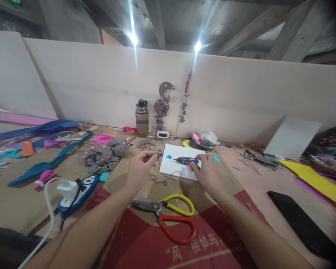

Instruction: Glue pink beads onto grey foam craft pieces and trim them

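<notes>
My left hand [141,168] is closed in a pinch on a small dark bluish-grey piece [159,154], mostly covered by the fingertips. My right hand [207,172] curls round the blue handle end of a hot glue gun [182,160], whose dark, crusted nozzle points left over a white board [168,172]. A small turquoise felt piece [169,157] lies on the board, and another turquoise piece [216,159] is beyond my right hand. Loose grey cord [164,182] trails below my left hand. Nearer to me lie open scissors [159,205] with one yellow and one red handle.
Grey felt pieces with pink dots [105,155] and a blue power strip [82,196] are at left. A bottle [142,119] and a small white digital display [162,134] stand by the back panel, near hanging grey moon decorations [165,89]. A black phone [299,220] lies right.
</notes>
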`<state>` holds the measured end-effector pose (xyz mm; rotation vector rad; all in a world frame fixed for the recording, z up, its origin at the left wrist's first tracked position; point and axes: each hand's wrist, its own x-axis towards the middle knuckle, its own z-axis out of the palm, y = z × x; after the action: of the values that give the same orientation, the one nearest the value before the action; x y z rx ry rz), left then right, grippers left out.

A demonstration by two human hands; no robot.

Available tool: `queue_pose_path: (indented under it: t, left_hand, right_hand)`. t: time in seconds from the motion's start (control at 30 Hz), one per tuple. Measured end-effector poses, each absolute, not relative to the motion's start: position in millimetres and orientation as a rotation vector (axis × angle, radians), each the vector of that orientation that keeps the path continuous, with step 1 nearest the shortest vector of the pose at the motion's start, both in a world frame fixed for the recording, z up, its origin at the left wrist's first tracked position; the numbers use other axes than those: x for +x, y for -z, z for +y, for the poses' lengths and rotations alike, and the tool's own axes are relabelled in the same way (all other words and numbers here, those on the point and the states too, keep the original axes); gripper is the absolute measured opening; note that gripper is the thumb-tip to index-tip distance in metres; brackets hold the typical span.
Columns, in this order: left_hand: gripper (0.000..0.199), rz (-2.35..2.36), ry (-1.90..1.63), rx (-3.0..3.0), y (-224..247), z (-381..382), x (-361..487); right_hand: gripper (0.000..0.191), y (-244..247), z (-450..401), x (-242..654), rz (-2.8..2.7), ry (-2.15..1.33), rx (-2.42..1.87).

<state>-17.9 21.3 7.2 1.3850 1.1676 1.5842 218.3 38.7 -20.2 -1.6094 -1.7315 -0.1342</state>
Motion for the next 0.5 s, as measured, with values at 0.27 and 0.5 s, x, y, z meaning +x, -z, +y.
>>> queue_pose_path:
  t: [0.27,0.5]
  left_hand:
    - [0.01,1.157,-1.764,1.923,-15.0,13.5,-20.6]
    - [0.01,1.213,-1.738,1.816,-11.2,15.6,-21.2]
  right_hand:
    - [0.03,-7.4,3.5,131.9,-1.568,-0.797,-1.007]
    - [0.021,-4.4,8.9,101.1,-1.29,-1.114,-0.905]
